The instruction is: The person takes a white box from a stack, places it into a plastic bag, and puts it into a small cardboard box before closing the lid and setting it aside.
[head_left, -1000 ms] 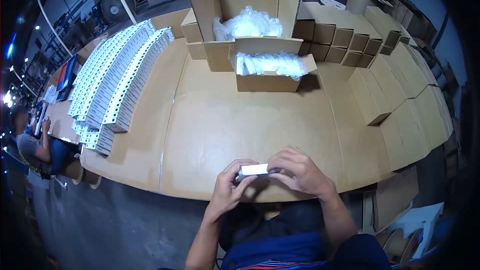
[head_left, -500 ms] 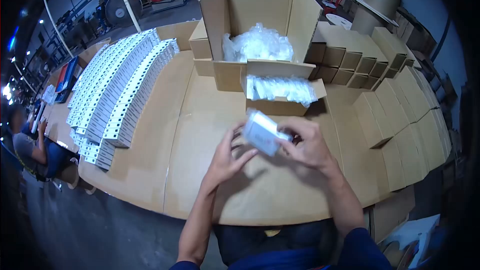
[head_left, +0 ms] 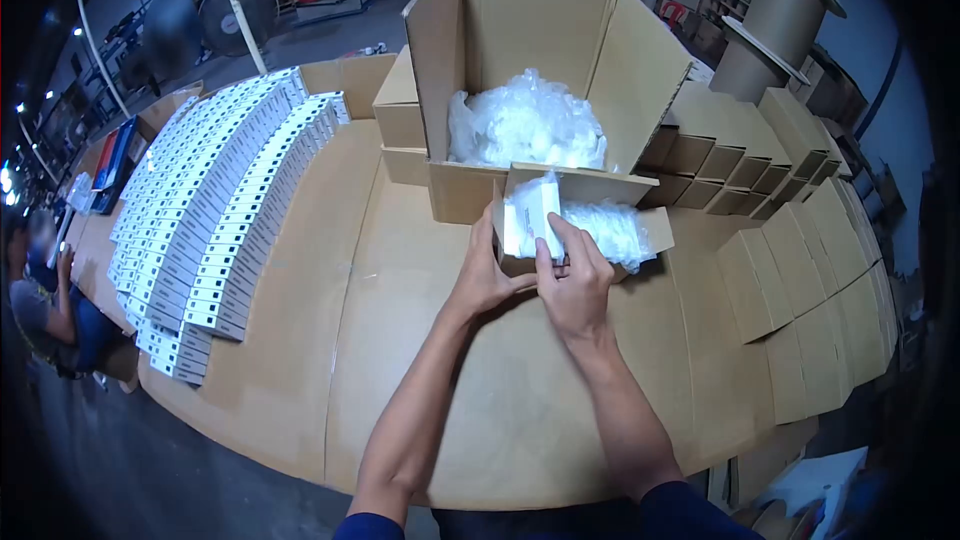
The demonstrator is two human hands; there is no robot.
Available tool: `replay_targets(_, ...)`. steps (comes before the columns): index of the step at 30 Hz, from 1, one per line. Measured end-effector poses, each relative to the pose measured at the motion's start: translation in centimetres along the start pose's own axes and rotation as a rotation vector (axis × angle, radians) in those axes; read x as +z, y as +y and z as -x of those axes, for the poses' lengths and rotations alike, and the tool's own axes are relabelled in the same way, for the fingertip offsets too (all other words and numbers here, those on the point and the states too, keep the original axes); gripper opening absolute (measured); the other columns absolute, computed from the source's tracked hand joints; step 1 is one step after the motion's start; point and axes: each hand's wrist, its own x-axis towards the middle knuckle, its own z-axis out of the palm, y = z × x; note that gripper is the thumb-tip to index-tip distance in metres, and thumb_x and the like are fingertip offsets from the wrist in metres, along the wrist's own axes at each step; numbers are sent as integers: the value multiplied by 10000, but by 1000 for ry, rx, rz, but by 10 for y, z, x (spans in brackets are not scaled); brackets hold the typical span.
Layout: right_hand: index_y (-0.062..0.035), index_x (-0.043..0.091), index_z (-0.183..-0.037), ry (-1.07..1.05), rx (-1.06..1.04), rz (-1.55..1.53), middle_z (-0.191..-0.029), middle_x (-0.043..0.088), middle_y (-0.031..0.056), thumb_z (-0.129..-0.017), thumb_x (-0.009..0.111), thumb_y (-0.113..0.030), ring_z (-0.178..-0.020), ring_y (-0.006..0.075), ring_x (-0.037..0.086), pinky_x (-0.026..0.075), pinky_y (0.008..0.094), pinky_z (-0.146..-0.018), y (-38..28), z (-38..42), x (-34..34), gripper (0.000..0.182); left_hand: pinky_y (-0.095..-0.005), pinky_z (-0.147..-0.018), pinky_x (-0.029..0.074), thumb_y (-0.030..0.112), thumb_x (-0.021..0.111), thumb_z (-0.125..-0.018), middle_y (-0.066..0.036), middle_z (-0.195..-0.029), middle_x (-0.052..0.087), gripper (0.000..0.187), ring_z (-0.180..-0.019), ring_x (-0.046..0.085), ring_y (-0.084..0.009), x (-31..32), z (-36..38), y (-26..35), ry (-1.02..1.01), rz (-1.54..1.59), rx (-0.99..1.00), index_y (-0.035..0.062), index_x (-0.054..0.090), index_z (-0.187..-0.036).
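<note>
In my right hand (head_left: 578,285) is a small white box in clear plastic wrap (head_left: 532,218), pinched between thumb and fingers. It stands upright at the left end of a small open cardboard carton (head_left: 662,230), beside a row of similar plastic-wrapped pieces (head_left: 610,232). My left hand (head_left: 485,275) is at the carton's left front corner. Its fingers run along the left wall, and its thumb lies across the front. Part of the carton's front is hidden behind my hands.
Behind the carton rises a large open cardboard box (head_left: 535,15) with clear plastic bags (head_left: 530,120) inside. Long rows of white boxes (head_left: 215,200) fill the left side. Brown cartons (head_left: 800,270) are stacked at right. Another person (head_left: 60,305) sits at far left.
My right hand has carried the wrapped box forward from above the table to the carton's left end. My left hand has moved forward to the carton's corner. The camera view has shifted slightly.
</note>
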Motion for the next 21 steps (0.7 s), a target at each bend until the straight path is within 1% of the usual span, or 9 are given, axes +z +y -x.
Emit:
replay_targets(4,25,690,-1198,-88,-92,169,-908,675,179,-858,747,-29,-712,350,707,592,447,-586,-1,-8,5,350,-455,-1165,392,285,978,-659,-248,-1481,429,1161,-1398,449,-383,5,-1,-4,74,42,-42,-32,287,-1537)
replay_targets(5,29,682,-1142,-125,-82,213,-919,676,197,-866,723,-55,-730,391,710,584,479,-595,-8,-13,8,292,-447,-1160,390,281,934,-721,-254,-1466,432,1061,-1377,460,-385,4,-2,0,65,145,-60,-33,308,-1518)
replay_targets(9,32,680,-1108,-354,175,390,-958,682,236,-884,711,-71,-818,454,699,556,533,-701,-8,-22,30,248,-449,-1155,390,226,857,-784,-274,-1427,431,945,-1353,464,-399,5,-6,-6,83,42,-66,-38,312,-1510)
replay_targets(12,17,683,-1138,-355,179,386,-952,684,210,-882,720,-94,-849,428,701,558,502,-698,-3,-18,31,282,-454,-1159,385,232,857,-779,-280,-1425,429,952,-1362,454,-410,-2,-9,-12,12,21,-58,-36,312,-1512)
replay_targets(13,37,662,-1155,-454,180,386,-1141,662,209,-930,692,-206,-1150,428,644,541,559,-886,0,-15,28,332,-458,-1160,386,238,868,-770,-280,-1427,427,966,-1364,451,-413,-2,-7,-13,20,38,-55,-33,313,-1513)
replay_targets(16,36,645,-1288,-399,-34,494,-1414,570,207,-978,645,-335,-1434,407,409,332,640,-1135,0,2,19,483,-466,-1160,387,254,900,-741,-276,-1433,419,1013,-1374,443,-420,-2,-4,-11,24,82,-45,-22,314,-1520)
replay_targets(17,34,586,-1395,-550,20,487,-1579,434,194,-1006,583,-442,-1519,418,272,147,704,-1196,13,12,22,614,-467,-1160,387,257,910,-731,-274,-1436,416,1031,-1378,440,-420,-3,-4,-8,9,90,-45,-18,312,-1524)
replay_targets(20,25,534,-1446,-526,-16,467,-1592,413,197,-1006,566,-483,-1526,434,258,115,709,-1208,19,20,23,673,-456,-1167,390,249,943,-701,-250,-1453,403,1096,-1398,437,-382,-4,-5,-13,-23,111,-33,-3,292,-1546)
replay_targets(21,26,471,-1496,-546,-1,448,-1601,398,199,-1002,575,-479,-1532,442,240,102,724,-1201,15,19,18,715,-453,-1170,390,240,945,-700,-245,-1458,401,1101,-1403,434,-369,-3,-4,-9,-31,130,-59,-3,287,-1549)
